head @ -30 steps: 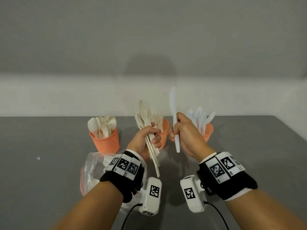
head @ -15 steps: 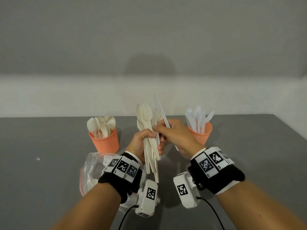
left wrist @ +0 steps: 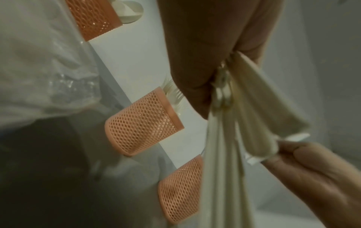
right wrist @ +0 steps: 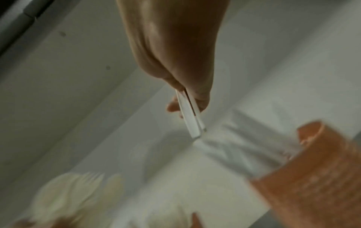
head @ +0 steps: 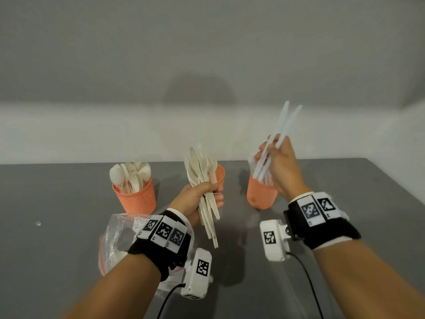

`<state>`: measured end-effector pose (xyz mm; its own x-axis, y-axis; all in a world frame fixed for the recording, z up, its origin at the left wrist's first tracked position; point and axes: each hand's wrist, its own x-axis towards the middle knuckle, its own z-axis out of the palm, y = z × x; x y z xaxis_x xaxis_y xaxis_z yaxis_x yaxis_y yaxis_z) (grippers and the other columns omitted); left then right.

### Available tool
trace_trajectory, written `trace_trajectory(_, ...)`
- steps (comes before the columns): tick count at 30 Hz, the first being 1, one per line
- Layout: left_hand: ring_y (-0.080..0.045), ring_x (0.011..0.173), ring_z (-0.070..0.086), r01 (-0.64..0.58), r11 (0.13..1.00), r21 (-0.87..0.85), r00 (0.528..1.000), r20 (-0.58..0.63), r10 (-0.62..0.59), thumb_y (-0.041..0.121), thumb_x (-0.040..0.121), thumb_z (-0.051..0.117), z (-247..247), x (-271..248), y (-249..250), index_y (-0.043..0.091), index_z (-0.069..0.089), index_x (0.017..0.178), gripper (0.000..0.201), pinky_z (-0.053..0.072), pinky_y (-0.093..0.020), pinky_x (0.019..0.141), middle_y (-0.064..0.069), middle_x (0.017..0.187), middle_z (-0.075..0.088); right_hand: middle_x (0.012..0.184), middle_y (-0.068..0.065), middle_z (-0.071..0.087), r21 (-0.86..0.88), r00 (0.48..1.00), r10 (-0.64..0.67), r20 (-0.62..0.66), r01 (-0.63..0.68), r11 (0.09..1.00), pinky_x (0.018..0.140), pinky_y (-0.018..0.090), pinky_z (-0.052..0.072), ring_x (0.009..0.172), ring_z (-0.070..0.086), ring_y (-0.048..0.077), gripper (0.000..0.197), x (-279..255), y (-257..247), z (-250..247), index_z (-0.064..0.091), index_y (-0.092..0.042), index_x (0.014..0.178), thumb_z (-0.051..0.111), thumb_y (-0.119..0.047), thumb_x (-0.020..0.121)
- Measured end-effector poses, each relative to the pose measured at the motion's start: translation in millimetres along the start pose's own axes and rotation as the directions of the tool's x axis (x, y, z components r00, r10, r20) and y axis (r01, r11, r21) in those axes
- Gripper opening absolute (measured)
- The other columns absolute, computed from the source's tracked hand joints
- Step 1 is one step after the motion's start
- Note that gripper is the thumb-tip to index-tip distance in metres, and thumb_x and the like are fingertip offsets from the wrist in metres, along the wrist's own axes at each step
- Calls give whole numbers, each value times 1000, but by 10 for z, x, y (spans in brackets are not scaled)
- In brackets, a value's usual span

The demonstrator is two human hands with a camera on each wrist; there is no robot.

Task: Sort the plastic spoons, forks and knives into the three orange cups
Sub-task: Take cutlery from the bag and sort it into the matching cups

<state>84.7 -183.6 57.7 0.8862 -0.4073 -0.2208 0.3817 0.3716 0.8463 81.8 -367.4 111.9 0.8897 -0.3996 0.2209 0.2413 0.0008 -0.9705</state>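
Three orange mesh cups stand in a row on the grey table. The left cup [head: 135,199] holds cream spoons [head: 128,176]. The middle cup [head: 219,178], with forks in it, is partly hidden behind my left hand [head: 211,192], which grips a bundle of cream cutlery [head: 204,180] upright in front of it. My right hand [head: 273,153] pinches two white knives [head: 284,125] and holds them tilted over the right cup [head: 262,196], their lower ends among its white knives. The right wrist view shows the two knives [right wrist: 190,114] and that cup [right wrist: 312,169].
A crumpled clear plastic bag [head: 115,238] lies on the table [head: 57,203] under my left wrist. The table's right edge runs near the right cup. A pale wall rises behind the cups. A tiny scrap [head: 38,223] lies at the far left.
My right hand came to the bundle, pulled a second white knife from it and swung right and up over the right cup. The left hand stayed put with its bundle.
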Motion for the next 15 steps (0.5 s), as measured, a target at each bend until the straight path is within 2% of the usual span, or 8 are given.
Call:
trace_trajectory(2,-8,40,49,-5,1000,30,1000,0,5,5,87,55,-12,5,-21,3,53,74,13,47,-19,45,-2,51,50,80,-1,50,-120,991,-79,-109,66,991,67,25,48,65,52,11,13,197,14,-203,39,-13,101,30,-5,97)
trace_trajectory(4,-9,40,46,-38,998,52,999,37,36,15,86,58,8,7,-28,7,50,67,22,44,-19,44,1,45,46,82,-4,49,-183,977,-123,-174,90,979,73,21,45,69,50,8,18,359,110,-345,37,-15,109,29,-5,97)
trace_trajectory(6,-9,41,44,-62,996,64,996,65,58,27,81,65,33,23,-24,12,46,62,31,43,-19,46,3,44,44,86,-6,49,-215,976,-109,-189,68,974,77,19,44,75,51,6,23,439,241,-404,38,-14,117,30,-5,98)
trace_trajectory(9,-8,44,41,-98,993,63,990,109,91,34,80,59,74,20,-3,15,44,64,29,40,-19,48,6,46,42,99,0,53,-247,991,3,-137,-37,968,79,25,45,89,53,12,29,454,491,-398,43,-12,124,37,-7,95)
trace_trajectory(12,-9,47,39,-94,995,35,984,153,88,38,81,55,84,4,36,15,42,67,30,40,-19,49,5,52,41,104,2,52,-267,991,72,-113,-100,959,90,35,45,96,52,18,18,433,727,-381,46,-18,112,43,-15,95)
trace_trajectory(14,-10,49,40,-93,996,13,982,169,89,35,81,55,76,-2,58,14,43,70,27,42,-20,51,3,57,41,99,3,52,-284,991,86,-99,-111,953,86,32,44,93,51,17,11,441,755,-366,47,-12,103,41,-19,97)
trace_trajectory(15,-11,52,40,-88,996,11,982,169,84,33,81,55,77,-9,70,13,43,72,25,43,-21,51,1,60,40,96,5,51,-321,992,95,-85,-118,940,79,29,43,90,50,17,17,454,746,-362,48,-5,102,40,-19,97)
